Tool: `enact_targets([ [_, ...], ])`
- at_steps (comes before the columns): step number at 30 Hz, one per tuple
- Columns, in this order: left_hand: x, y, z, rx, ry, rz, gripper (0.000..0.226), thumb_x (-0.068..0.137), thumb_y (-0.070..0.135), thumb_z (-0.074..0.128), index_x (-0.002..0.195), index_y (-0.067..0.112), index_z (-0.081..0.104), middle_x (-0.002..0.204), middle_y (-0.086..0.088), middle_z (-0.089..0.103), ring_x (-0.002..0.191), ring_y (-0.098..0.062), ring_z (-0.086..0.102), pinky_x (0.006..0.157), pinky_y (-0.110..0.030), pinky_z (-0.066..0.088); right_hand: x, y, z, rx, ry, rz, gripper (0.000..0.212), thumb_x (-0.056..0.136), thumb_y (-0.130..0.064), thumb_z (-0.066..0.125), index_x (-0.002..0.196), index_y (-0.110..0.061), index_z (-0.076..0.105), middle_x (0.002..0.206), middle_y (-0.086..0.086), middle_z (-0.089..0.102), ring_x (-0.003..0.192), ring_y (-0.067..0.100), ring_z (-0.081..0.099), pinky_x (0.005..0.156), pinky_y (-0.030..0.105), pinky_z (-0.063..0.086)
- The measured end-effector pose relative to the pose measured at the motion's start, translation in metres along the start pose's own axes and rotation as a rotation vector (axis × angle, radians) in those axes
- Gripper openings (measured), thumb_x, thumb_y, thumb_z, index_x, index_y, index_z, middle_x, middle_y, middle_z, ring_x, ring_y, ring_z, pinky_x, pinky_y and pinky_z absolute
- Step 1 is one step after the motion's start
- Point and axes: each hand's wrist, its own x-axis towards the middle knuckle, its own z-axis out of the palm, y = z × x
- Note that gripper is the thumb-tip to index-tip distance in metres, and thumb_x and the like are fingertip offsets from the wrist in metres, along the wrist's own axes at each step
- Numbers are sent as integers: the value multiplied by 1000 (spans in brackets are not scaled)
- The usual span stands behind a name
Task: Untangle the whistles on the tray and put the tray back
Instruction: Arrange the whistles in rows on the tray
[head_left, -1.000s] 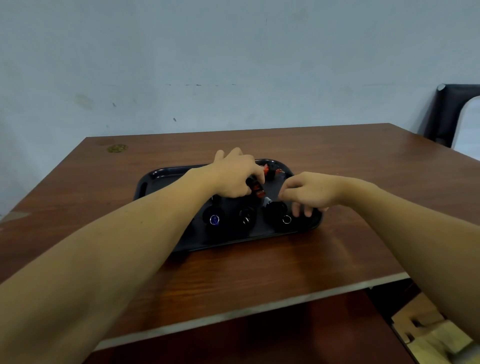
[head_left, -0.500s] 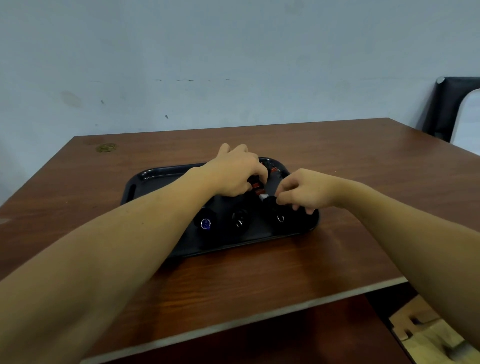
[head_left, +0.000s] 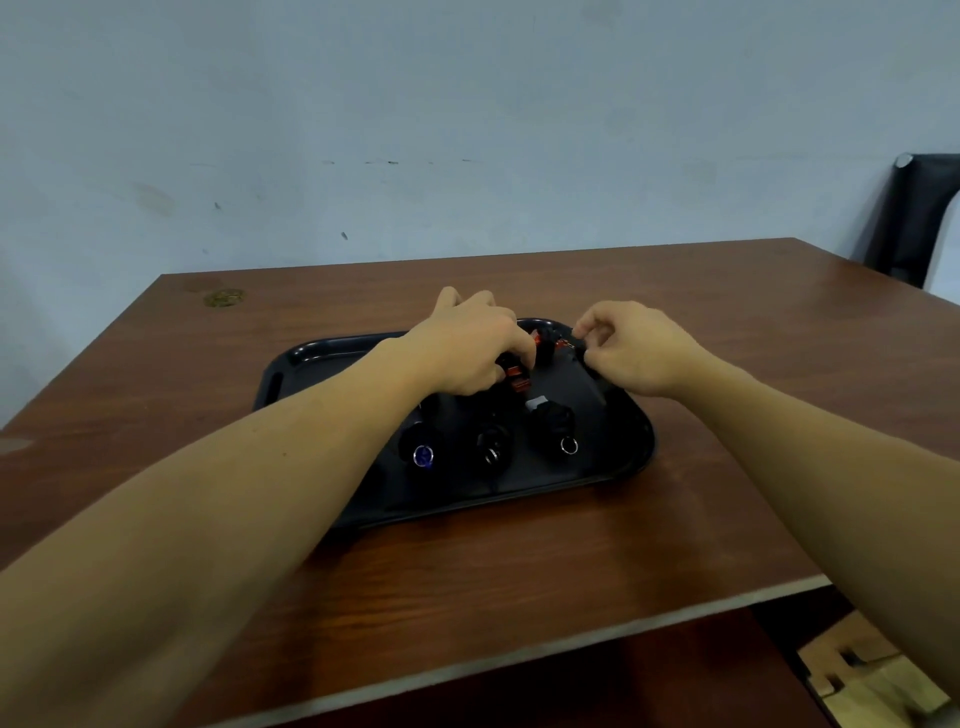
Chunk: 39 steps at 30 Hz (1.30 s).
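Head view shows your left hand (head_left: 470, 351) curled round a red-and-black whistle (head_left: 517, 376) on the black tray (head_left: 311, 353), pinning it — probably so the cord can be drawn out against it. Just to its right, your right hand (head_left: 631, 351) pinches something small at the far corner; whether that is cord or a clip is too dark to tell. Nearer you than both grips, three black whistles (head_left: 491, 444) lie in a row, apparently sorted already. Beneath it all, the wooden table (head_left: 519, 561).
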Motion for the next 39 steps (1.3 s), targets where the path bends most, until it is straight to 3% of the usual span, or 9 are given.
enact_targets([
  [4, -4, -6, -6, -138, 26, -66, 66, 89, 19, 61, 141, 50, 35, 131, 6, 47, 121, -22, 35, 98, -50, 27, 18, -5, 11, -166, 22, -166, 42, 89, -21, 60, 129, -32, 56, 127, 3, 59, 118, 29, 53, 94, 42, 47],
  [6, -8, -14, -15, -209, 79, -135, 59, 91, 25, 60, 141, 47, 38, 141, 4, 44, 130, -23, 33, 104, -53, 26, 26, -10, 16, -232, -5, -186, 50, 92, -21, 57, 139, -34, 48, 136, 4, 54, 123, 33, 45, 101, 49, 44],
  [12, -36, -43, -22, -323, 139, -307, 31, 98, 32, 54, 128, 37, 55, 138, 4, 50, 134, -23, 36, 110, -58, 27, 37, -22, 32, -374, 6, -141, 29, 96, -31, 58, 125, -27, 56, 119, 3, 63, 109, 28, 53, 85, 42, 51],
  [16, -58, -52, -16, -374, 150, -373, 23, 98, 32, 52, 120, 37, 60, 132, 5, 54, 130, -24, 41, 109, -61, 30, 31, -26, 25, -372, 73, -31, 29, 92, -41, 61, 113, -22, 59, 106, 4, 66, 94, 29, 60, 75, 37, 50],
  [25, -106, -46, -5, -447, 199, -432, 14, 95, 34, 59, 107, 36, 65, 114, 10, 59, 118, -22, 55, 105, -56, 41, -9, -28, 6, -420, -48, 63, 32, 89, -44, 63, 107, -20, 56, 98, 5, 63, 87, 29, 61, 73, 37, 50],
  [32, -129, -39, -1, -435, 215, -513, 12, 95, 38, 59, 106, 37, 64, 125, 4, 60, 125, -27, 49, 106, -55, 40, -28, -32, 6, -425, -79, 39, 36, 92, -52, 59, 110, -22, 54, 105, 5, 62, 94, 30, 60, 80, 40, 53],
  [39, -149, -44, -3, -336, 243, -665, 26, 95, 45, 59, 117, 32, 62, 128, -1, 56, 127, -31, 45, 105, -55, 40, -21, -21, -8, -253, 51, 70, 24, 97, -28, 46, 117, -19, 56, 112, 9, 64, 97, 34, 60, 80, 40, 50],
])
